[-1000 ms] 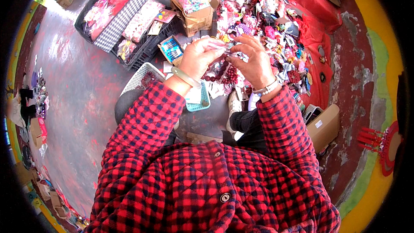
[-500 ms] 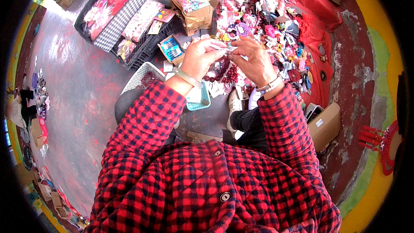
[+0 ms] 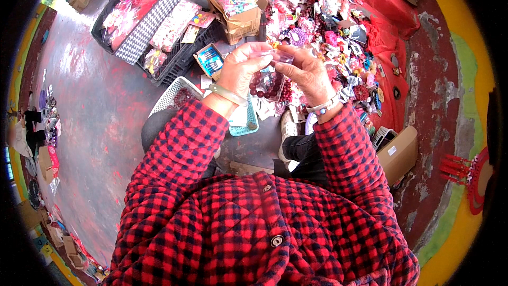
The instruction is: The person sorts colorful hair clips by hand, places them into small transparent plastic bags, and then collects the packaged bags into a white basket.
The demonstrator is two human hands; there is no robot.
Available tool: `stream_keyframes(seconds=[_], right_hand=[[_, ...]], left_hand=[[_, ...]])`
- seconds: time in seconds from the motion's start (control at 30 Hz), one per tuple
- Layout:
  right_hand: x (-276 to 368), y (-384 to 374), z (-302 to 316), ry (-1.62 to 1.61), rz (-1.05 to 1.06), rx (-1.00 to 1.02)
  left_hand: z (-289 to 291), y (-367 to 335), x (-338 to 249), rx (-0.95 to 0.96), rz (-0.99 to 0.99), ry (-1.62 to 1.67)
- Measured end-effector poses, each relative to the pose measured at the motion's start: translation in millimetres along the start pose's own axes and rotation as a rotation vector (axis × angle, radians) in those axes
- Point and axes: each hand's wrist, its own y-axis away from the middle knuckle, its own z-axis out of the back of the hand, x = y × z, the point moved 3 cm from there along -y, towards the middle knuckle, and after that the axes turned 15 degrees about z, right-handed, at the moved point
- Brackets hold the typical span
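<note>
My left hand (image 3: 239,70) and my right hand (image 3: 311,78) are raised close together in front of me, each with thumb and fingers pinched. Between the fingertips is the top of a clear plastic bag (image 3: 284,57). Dark red beads (image 3: 260,93) show just below the hands; they seem to be inside the bag, though I cannot tell for certain. A pale bangle (image 3: 227,94) circles my left wrist, and a beaded bracelet (image 3: 324,107) my right. Under the hands sits a light blue plastic basket (image 3: 244,125).
A heap of hair ornaments and small packages (image 3: 344,47) covers the red cloth (image 3: 394,69) ahead. To the left are a white basket (image 3: 177,89), a small box of blue packets (image 3: 210,59), a black crate (image 3: 177,63) and a cardboard box (image 3: 243,27). Another carton (image 3: 398,156) stands at right.
The hands have shifted slightly, and the right fingers have turned on the plastic. More of the clear bag's top now shows between the fingertips. The dark red beads below hang closer together.
</note>
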Motion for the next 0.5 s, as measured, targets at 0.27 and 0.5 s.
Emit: stream_keyframes(seconds=[0.27,0.5], right_hand=[[-2.9,5.4,-1.0,-0.323,-0.155,-0.112],[-1.4,5.8,-0.2,-0.392,-0.155,-0.147]], left_hand=[[-1.9,0.3,3.3,0.058,0.037,0.07],[-1.9,1.0,2.5,0.071,0.096,0.047]])
